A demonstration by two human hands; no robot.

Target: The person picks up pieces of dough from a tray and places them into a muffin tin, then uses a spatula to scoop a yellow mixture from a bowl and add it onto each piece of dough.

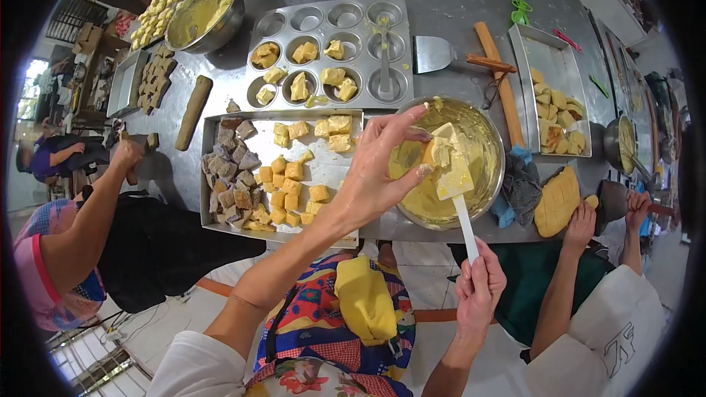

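Note:
My right hand [482, 279] grips the white handle of a spatula [457, 180], its blade smeared with pale yellow batter. Under the blade is a steel mixing bowl [498, 176] coated inside with the same batter. Over the bowl's left side, my left hand [371, 165] has thumb and fingers apart beside the blade, with batter on the fingertips. A batter-covered lump [440, 151] sits on the blade, close to those fingers. Left of the bowl, a metal tray [346, 184] holds yellow and greyish-purple cubes. Behind it, a muffin tin [327, 40] has batter-coated chunks in several cups.
A spreader [384, 59] lies on the tin. Rightward are a bench scraper [434, 55], a wooden rolling pin [500, 88], a dark cloth [520, 195] and another tray [551, 51]. A co-worker's hand [579, 226] holds a yellow loaf [559, 202]. Another co-worker's hand [126, 153] is at left.

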